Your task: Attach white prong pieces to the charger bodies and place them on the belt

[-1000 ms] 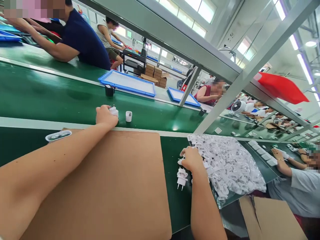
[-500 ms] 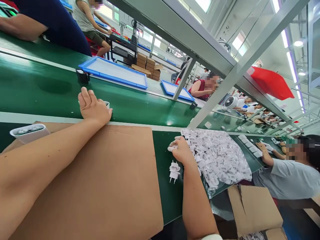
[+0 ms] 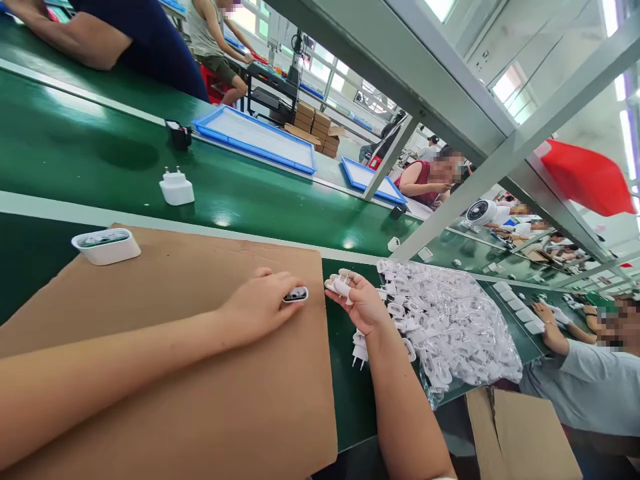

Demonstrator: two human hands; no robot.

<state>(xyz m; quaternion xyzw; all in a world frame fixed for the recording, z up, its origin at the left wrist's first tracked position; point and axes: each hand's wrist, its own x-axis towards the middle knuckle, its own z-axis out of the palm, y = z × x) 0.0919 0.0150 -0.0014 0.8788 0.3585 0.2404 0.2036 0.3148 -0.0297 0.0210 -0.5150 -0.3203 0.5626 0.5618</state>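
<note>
The near part of the cardboard (image 3: 250,420) has lots of room for a hand to slide across. The left hand (image 3: 263,303) and its arm block the way over the cardboard's middle. A white case (image 3: 114,252) sits on its far left corner. Past its far edge, the green belt (image 3: 280,207) gives a wide path, with one white plug (image 3: 177,189) in the way toward the left. Just right of the cardboard, the right hand (image 3: 364,303) and a loose plug piece (image 3: 359,350) crowd the narrow strip of bench (image 3: 354,408). Farther right, a big bag (image 3: 465,327) makes a lump. Past its far right corner, a metal post (image 3: 470,183) slants up.
</note>
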